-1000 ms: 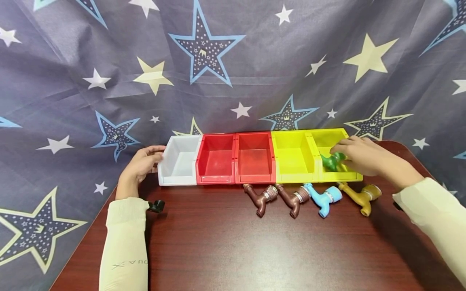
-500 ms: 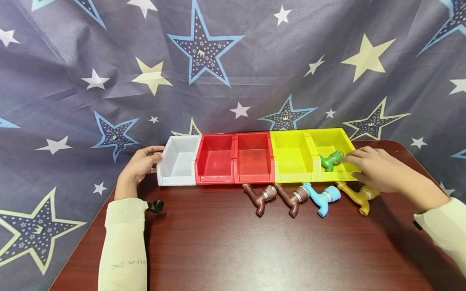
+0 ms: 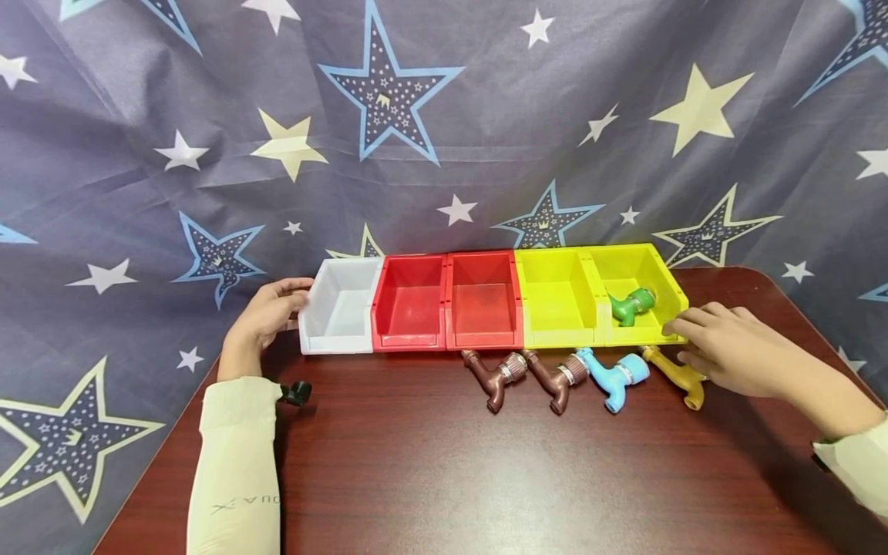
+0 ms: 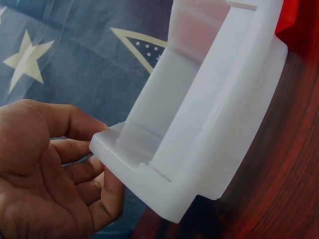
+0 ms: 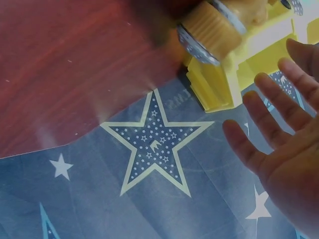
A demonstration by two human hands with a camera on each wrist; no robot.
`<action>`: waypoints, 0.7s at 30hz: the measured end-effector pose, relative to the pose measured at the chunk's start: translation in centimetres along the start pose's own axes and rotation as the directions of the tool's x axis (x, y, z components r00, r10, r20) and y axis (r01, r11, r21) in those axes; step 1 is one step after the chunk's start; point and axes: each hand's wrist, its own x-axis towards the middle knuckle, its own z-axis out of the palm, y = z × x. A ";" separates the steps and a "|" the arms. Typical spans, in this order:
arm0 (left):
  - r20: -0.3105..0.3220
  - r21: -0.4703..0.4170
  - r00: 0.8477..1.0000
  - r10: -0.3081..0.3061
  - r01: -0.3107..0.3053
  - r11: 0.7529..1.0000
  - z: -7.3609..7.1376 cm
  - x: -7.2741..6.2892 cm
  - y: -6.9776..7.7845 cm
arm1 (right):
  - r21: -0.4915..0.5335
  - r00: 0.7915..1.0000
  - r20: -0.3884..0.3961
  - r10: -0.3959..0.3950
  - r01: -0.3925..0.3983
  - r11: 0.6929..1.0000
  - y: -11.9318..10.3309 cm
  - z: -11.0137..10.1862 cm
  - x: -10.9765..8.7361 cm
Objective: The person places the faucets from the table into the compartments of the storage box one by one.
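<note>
The gold tap (image 3: 681, 375) on the worktop (image 3: 486, 478) looks hard and light, best held by its ridged knob (image 5: 209, 35), near the right hand (image 3: 731, 351), fingers spread and empty, while the left hand (image 3: 267, 314) touches the white bin (image 3: 340, 308) with loose fingers.

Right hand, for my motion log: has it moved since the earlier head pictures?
Yes: relative to the rightmost yellow bin, the right hand has shifted rightward and lower in the picture.
</note>
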 end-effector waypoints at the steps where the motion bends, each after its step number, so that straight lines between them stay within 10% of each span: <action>1: 0.001 -0.002 1.000 -0.002 0.002 1.000 0.0 0.0 0.0 | -0.008 1.000 -0.006 -0.003 0.003 1.000 -0.1 0.1 -0.2; 21: 0.000 -0.001 1.000 -0.006 0.006 1.000 0.0 0.1 -0.1 | 0.025 0.997 -0.004 -0.082 0.082 0.996 -1.2 2.2 -2.7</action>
